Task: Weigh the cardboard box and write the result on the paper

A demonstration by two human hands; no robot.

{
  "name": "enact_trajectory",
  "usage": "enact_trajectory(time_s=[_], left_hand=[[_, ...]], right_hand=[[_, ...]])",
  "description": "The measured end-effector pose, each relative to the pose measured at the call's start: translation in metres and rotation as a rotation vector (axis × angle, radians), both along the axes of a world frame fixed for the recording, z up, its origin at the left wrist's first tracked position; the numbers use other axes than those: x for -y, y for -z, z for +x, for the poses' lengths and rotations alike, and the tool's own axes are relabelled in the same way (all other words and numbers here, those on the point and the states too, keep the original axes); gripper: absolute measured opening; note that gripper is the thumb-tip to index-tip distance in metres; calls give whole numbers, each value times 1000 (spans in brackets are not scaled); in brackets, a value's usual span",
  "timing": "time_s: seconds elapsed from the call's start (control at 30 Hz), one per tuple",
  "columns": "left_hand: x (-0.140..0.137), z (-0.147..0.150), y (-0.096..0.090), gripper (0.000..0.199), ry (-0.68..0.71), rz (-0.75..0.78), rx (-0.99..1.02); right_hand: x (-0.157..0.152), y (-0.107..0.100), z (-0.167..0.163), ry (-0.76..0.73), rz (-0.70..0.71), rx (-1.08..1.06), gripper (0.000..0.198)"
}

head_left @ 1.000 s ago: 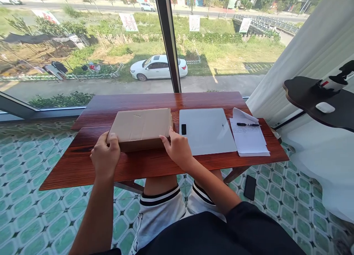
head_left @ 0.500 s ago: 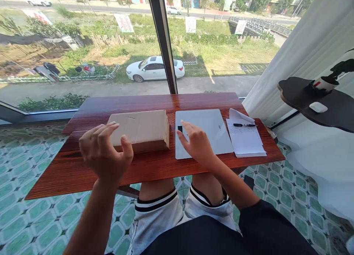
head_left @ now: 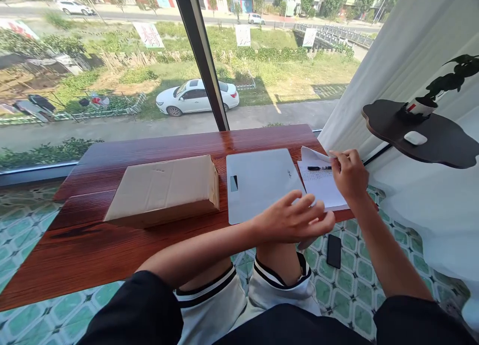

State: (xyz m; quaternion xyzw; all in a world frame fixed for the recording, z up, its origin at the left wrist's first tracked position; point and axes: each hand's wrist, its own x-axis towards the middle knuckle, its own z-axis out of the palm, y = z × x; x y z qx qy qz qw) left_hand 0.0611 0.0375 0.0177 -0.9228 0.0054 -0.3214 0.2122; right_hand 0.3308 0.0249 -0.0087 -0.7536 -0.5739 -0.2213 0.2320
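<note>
The left hand [head_left: 295, 216] hovers open and empty, fingers spread, over the near edge of the paper sheets [head_left: 324, 185]. Just beyond, the right hand [head_left: 348, 173] is the nearer one to the pen [head_left: 319, 168], fingertips pinched at its right end. The pen lies crosswise on the paper, left to right.

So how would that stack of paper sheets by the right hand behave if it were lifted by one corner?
The paper sheets would probably flop: the top sheet already curls up at its far corner near the right hand. They look thin and loose, so they may fan apart. The pen lying on them would likely roll off.
</note>
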Motion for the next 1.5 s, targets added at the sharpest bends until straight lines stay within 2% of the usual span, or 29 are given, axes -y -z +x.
enact_trajectory(time_s=[0.07,0.17,0.27,0.4,0.53,0.73,0.93,1.17,1.23,1.4,1.5], left_hand=[[8,27,15,38,144,-9,-165],[18,54,38,39,252,-8,-317],[24,66,57,39,239,-13,-376],[29,68,78,38,160,-27,-356],[30,69,92,41,98,-32,-377],[31,74,99,44,2,-110,-305],[34,78,109,43,11,-148,-205],[34,84,122,45,10,-129,-196],[34,85,125,49,20,-128,-227],[34,87,129,54,19,-124,-257],[34,88,131,56,25,-125,-245]], right_hand=[[1,23,29,38,10,-39,38],[3,54,58,19,114,-161,45],[4,76,69,-19,224,-238,51],[3,92,69,-76,167,-284,47],[4,97,64,-68,70,-260,43],[8,92,55,-6,-22,-204,44],[11,90,53,84,-77,-184,43],[6,97,56,27,-121,-133,47],[5,99,58,19,-106,-144,45],[5,104,63,6,45,-153,37],[6,108,68,4,38,-190,35]])
